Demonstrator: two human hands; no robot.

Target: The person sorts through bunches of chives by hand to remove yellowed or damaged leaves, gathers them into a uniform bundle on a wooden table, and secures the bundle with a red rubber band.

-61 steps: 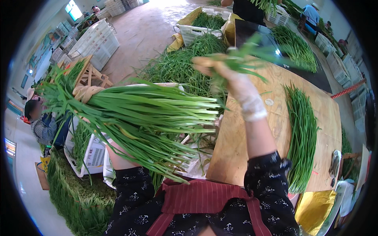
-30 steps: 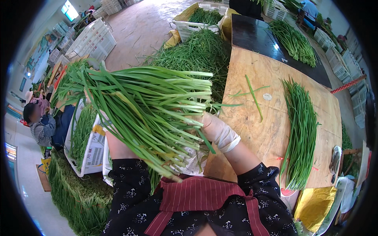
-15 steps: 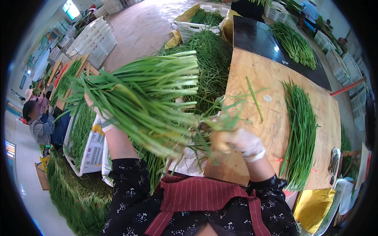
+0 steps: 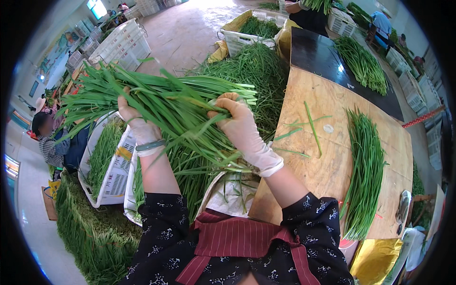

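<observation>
A thick bunch of garlic chives [image 4: 161,97] lies across my left hand [image 4: 137,121], its leafy tips to the left and pale stem ends to the right. My left hand wears a thin whitish glove and is closed round the bunch from below; a green bangle circles that wrist. From the right, my gloved right hand [image 4: 244,130] reaches over the stems, thumb and fingers pinched on some chive leaves at the bunch's near side. The fingertips are partly covered by leaves.
A wooden board [image 4: 304,183] at right bears another chive bundle [image 4: 365,166] and loose leaves. Beyond it, a black tabletop [image 4: 313,52] carries more chives. Heaped leaves [image 4: 251,71] lie ahead. White crates [image 4: 107,183] stand left; other people [image 4: 50,137] sit farther off.
My right hand has moved left from above the board to the bunch and now pinches leaves there. The loose leaves it carried are gone from it. The bunch's stem ends have tilted and drawn together.
</observation>
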